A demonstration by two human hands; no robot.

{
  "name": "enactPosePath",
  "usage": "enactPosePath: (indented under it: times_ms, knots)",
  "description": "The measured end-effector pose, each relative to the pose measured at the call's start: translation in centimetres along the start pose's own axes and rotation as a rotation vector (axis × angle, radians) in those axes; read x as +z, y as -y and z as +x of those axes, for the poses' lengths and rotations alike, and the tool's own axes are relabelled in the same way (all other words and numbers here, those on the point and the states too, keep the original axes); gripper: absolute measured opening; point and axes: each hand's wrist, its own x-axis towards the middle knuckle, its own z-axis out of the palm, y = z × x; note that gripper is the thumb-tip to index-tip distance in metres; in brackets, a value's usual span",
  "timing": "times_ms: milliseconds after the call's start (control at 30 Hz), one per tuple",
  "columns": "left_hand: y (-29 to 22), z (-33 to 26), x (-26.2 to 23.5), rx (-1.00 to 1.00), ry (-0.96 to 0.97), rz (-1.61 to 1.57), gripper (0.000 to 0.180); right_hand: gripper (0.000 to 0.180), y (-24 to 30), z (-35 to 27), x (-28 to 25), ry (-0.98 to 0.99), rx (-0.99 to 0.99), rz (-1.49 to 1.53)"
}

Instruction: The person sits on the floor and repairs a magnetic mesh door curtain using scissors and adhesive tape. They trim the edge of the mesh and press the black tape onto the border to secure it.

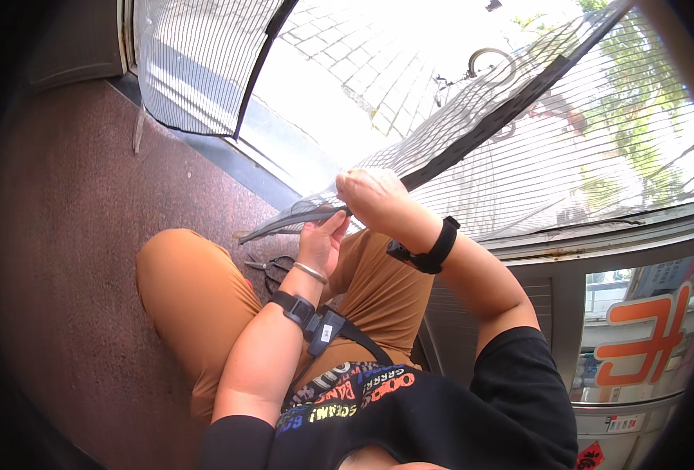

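Mesh curtain (480, 133) over brown floor (88, 258)

Black-handled scissors (265, 265) on brown floor (88, 274)

My count: one left hand (325, 238), one right hand (372, 194), two mesh panels (480, 188).
Also on my list: two tan trouser legs (186, 274); two black wrist straps (446, 244), one per arm; one silvery bangle (309, 272), left wrist; one pair of scissors (267, 266), left; at least one bicycle (472, 67), far right; one red paper diamond (590, 456), near right.
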Motion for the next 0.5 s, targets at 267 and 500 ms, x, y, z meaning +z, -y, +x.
enactPosePath:
  times_ms: [267,500]
  knots:
    - [0.2,-0.6,0.8,-0.016,0.002,0.087,0.018,0.005,-0.3,-0.5,0.0,0.056,-0.041,-0.111]
    - [0.2,-0.6,0.1,-0.036,0.087,0.12,0.015,0.005,1.1,0.1,0.7,0.303,0.072,-0.222]
